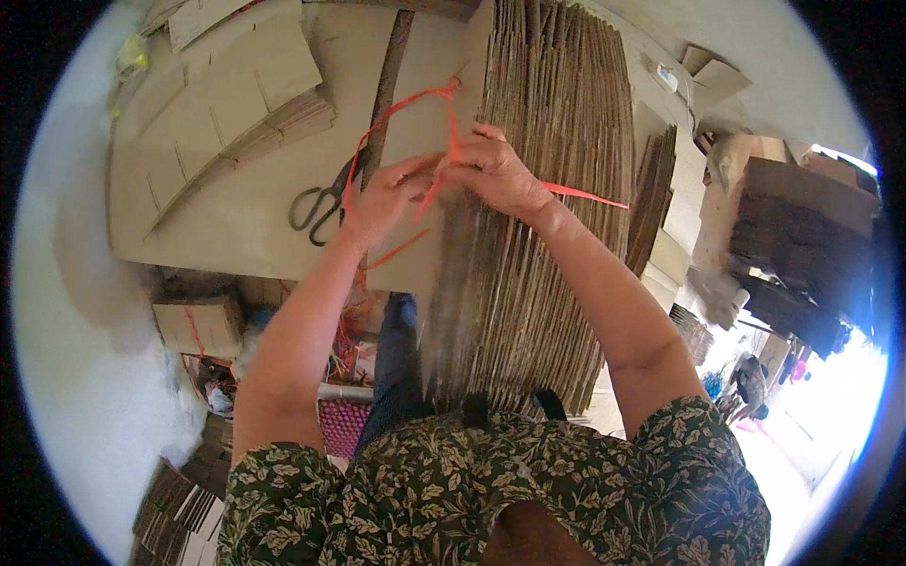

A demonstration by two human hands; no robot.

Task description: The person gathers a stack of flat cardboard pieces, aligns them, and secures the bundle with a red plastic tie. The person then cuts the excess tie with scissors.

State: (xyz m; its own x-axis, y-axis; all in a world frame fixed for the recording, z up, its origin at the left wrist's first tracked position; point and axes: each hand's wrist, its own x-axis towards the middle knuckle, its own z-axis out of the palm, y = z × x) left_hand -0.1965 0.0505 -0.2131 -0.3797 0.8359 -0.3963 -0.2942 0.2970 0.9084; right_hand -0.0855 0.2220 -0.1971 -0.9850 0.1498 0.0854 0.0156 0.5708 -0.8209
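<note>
An orange-red plastic string (587,195) crosses the top edges of a thick bundle of flattened cardboard (528,311), which stands on edge in front of me. My left hand (379,206) pinches the string just left of the bundle, fingers bent inward. Close against it, my right hand (500,174) also grips the string, resting over the bundle's left edge. A loop of string rises above both hands, and a loose end hangs below. Black-handled scissors (316,209) lie on the table (255,241) beside my left hand. The exact crossing of the string is hidden by my fingers.
Flat slotted cardboard sheets (217,104) lie on the table at the far left. A dark strip (387,85) runs across the tabletop. Below are a tied carton bundle (198,325) and a pink woven basket (343,426). More stacked cardboard (802,222) stands at the right.
</note>
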